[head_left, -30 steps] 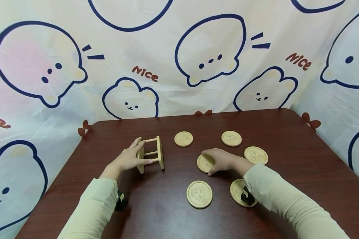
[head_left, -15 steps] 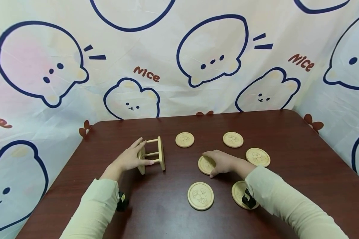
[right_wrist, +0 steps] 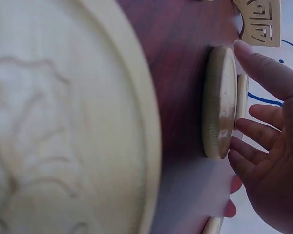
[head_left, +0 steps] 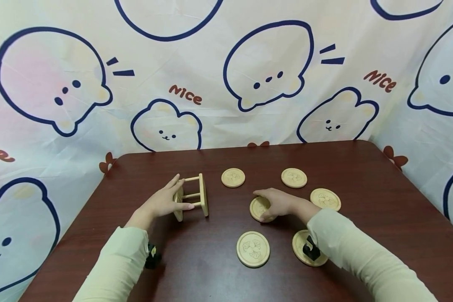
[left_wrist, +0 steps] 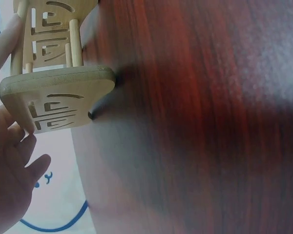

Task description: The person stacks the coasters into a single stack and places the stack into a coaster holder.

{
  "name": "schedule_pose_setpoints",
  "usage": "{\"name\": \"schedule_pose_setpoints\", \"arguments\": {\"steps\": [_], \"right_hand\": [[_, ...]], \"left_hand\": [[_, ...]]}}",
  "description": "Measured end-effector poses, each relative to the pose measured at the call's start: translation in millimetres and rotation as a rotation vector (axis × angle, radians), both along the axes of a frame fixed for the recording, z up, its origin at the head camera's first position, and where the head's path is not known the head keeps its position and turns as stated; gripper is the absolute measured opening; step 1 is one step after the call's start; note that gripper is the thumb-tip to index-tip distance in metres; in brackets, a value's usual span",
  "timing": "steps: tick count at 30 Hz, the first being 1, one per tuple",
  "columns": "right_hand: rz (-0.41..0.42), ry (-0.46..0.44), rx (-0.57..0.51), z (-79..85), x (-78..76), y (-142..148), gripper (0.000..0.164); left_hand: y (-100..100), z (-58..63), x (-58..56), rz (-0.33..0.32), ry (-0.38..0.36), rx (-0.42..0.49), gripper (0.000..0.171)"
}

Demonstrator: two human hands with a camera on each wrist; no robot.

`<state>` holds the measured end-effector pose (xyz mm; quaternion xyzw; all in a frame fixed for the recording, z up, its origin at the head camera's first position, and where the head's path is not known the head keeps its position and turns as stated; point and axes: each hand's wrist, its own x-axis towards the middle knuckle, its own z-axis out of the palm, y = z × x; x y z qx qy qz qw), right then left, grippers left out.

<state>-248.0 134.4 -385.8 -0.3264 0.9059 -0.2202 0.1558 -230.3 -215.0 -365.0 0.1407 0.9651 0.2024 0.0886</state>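
A pale wooden coaster rack with cut-out end panels and round dowels stands at the table's left. My left hand holds its left end, thumb along the near side and fingers toward the far side. In the left wrist view, the nearer end panel lies beside the fingers. My right hand is over a round wooden coaster, its thumb and fingers spread about the edge. The right wrist view has this coaster between thumb and fingers, without showing a firm grip.
More engraved coasters lie flat: one behind, one at back right, one beyond the right forearm, one in front, and one partly under the right wrist. Behind the brown table hangs a printed cloth.
My right thumb has moved inward slightly over the coaster, and the right index fingertip sits a little farther out. My left hand and the rack have stayed put.
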Motion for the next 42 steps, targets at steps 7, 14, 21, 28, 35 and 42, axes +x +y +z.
{"name": "schedule_pose_setpoints", "arguments": {"steps": [7, 14, 21, 28, 35, 42], "right_hand": [[-0.020, -0.012, 0.012, -1.1, -10.4, -5.5, 0.077], [-0.014, -0.012, 0.007, -0.4, -23.2, -6.9, 0.077], [-0.039, -0.004, 0.019, 2.3, -34.2, -9.8, 0.076], [-0.050, 0.004, 0.000, 6.2, -42.9, -15.3, 0.073], [-0.053, 0.028, -0.028, 5.4, -51.5, -22.8, 0.074], [-0.086, 0.023, -0.034, 1.2, -62.1, -31.2, 0.074]], "left_hand": [[-3.5, 0.3, 1.8, -0.019, 0.006, -0.013, 0.099], [-7.6, -1.5, 3.0, -0.049, 0.061, -0.019, 0.093], [-9.0, -3.0, 1.6, -0.064, 0.080, -0.034, 0.092], [-8.0, -0.5, 1.5, -0.086, 0.097, -0.040, 0.090], [-5.7, -2.1, 0.8, -0.079, 0.095, -0.023, 0.091], [-5.8, -5.6, 0.6, -0.070, 0.103, 0.009, 0.092]]}}
